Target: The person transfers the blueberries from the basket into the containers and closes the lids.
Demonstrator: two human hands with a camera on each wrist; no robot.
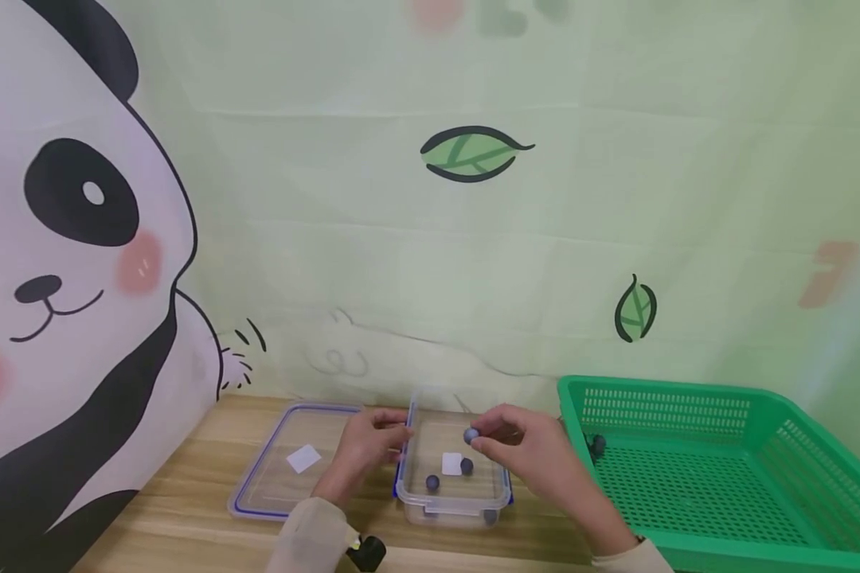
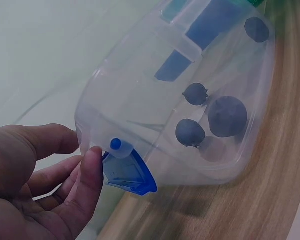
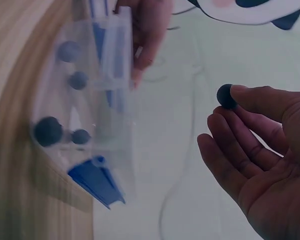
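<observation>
A clear plastic food container [image 1: 459,504] with blue side clips stands on the wooden table. Several blueberries [image 2: 190,133] lie on its bottom, and a white square patch [image 1: 451,464] shows there too. My left hand [image 1: 375,438] holds the container's left side, with thumb and fingers at the rim beside a blue clip [image 2: 129,172] in the left wrist view. Over the container's right side, my right hand [image 1: 537,450] pinches one blueberry [image 3: 225,96] between thumb and index finger. Its other fingers are loosely bent in the right wrist view.
Left of the container lies its clear lid [image 1: 265,477] with a blue seal and a white label [image 1: 304,458]. A green plastic basket [image 1: 702,477] stands on the right, with dark blueberries [image 1: 599,446] near its left wall. Behind the table hangs a panda-printed cloth [image 1: 373,263].
</observation>
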